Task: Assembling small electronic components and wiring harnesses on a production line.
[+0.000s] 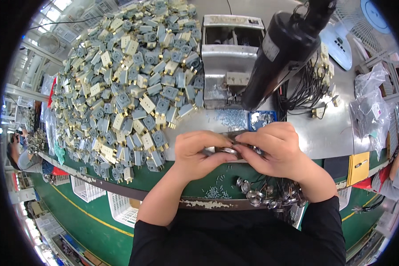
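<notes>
Both of my hands meet over the near part of the bench. My left hand (200,153) is closed, thumb and fingers pinching a small round metal-rimmed part (228,150). From the other side my right hand (272,148) is closed on the same part, its thumb and fingertips against it. Fingers cover much of the piece, so its exact kind is hidden. Just beyond the hands lie loose screws (231,118) and a blue tray (262,119) of small metal bits. Close to my right forearm, several round metal parts with dark wires (257,195) lie at the bench edge.
A large heap of grey and cream plug-like housings (133,84) covers the left side. A black cylindrical powered tool (281,53) slants above a metal fixture (228,57). More screws (217,190) lie near the front edge. Black cables (297,95), a yellow notepad (358,168) and a fan (337,42) are rightward.
</notes>
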A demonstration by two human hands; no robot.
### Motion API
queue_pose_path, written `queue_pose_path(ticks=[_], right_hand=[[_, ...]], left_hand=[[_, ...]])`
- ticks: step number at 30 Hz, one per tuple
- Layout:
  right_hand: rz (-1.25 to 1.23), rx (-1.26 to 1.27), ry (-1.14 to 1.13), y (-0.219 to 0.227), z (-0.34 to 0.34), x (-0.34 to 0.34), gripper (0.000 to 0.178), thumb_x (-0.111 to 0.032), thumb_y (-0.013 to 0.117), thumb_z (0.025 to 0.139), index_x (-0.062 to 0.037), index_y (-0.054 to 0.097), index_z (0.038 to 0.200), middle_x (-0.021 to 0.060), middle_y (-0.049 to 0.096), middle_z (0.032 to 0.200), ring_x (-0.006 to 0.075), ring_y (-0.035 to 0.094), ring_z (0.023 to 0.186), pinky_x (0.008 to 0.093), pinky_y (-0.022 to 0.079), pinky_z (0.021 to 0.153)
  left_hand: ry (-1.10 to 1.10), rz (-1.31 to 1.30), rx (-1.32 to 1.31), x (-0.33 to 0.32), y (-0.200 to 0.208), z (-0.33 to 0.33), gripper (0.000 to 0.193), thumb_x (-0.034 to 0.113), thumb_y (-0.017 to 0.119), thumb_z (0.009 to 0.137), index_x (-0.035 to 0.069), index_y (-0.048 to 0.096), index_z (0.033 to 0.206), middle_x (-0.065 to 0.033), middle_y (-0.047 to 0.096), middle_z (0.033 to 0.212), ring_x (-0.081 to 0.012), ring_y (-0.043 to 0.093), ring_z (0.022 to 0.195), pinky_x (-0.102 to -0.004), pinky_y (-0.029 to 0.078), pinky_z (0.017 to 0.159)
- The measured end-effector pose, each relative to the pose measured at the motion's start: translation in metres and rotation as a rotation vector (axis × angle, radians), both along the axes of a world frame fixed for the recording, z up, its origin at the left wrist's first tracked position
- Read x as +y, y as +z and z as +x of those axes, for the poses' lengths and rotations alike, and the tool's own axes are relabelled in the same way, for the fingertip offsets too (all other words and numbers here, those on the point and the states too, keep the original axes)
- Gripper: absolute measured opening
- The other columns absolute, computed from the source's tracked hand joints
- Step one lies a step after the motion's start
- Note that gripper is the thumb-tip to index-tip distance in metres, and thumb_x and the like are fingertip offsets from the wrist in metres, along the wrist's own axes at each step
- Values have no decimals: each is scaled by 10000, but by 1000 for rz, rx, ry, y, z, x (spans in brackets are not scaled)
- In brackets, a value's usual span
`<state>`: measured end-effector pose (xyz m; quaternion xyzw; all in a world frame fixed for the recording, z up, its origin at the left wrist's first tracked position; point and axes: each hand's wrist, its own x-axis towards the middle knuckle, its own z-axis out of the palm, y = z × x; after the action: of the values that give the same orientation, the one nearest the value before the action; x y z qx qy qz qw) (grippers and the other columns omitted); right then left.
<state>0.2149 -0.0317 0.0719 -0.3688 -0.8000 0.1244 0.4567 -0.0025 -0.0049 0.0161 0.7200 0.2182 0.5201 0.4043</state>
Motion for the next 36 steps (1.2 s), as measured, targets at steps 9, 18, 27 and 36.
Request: queue_pose_path(ticks=[9, 18, 27, 36], right_hand=[[-381, -1, 96, 13, 3, -10, 280, -26, 785, 833, 35, 761, 1106, 112, 680, 728, 198, 651, 573, 309, 469, 521], [-359, 103, 64, 0, -1, -10, 320, -2, 664, 928, 45, 721, 1239, 148, 708, 803, 213, 658, 639, 307, 525, 635], [-526, 192, 199, 5, 12, -10, 186, 4, 652, 935, 35, 758, 1085, 150, 716, 755, 197, 703, 650, 313, 529, 611], [-640, 44, 309, 15, 21, -9, 261, 5, 712, 828, 19, 786, 1078, 163, 773, 868, 251, 751, 728, 319, 559, 666]], left_hand=[[325, 305, 273, -4, 12, -2, 237, -85, 779, 725, 25, 733, 930, -152, 787, 931, -285, 791, 872, -342, 627, 769], [340, 230, 322, -8, 5, 4, 201, -55, 730, 875, -8, 698, 1068, -149, 772, 938, -273, 773, 816, -340, 612, 707], [-620, -987, -272, -19, -3, -1, 475, 389, 609, 1085, -65, 605, 1226, -154, 716, 876, -197, 690, 662, -340, 582, 642], [-379, -927, -165, -27, 9, 2, 197, -4, 753, 959, -37, 628, 1107, -99, 729, 843, -145, 719, 693, -262, 562, 603]])
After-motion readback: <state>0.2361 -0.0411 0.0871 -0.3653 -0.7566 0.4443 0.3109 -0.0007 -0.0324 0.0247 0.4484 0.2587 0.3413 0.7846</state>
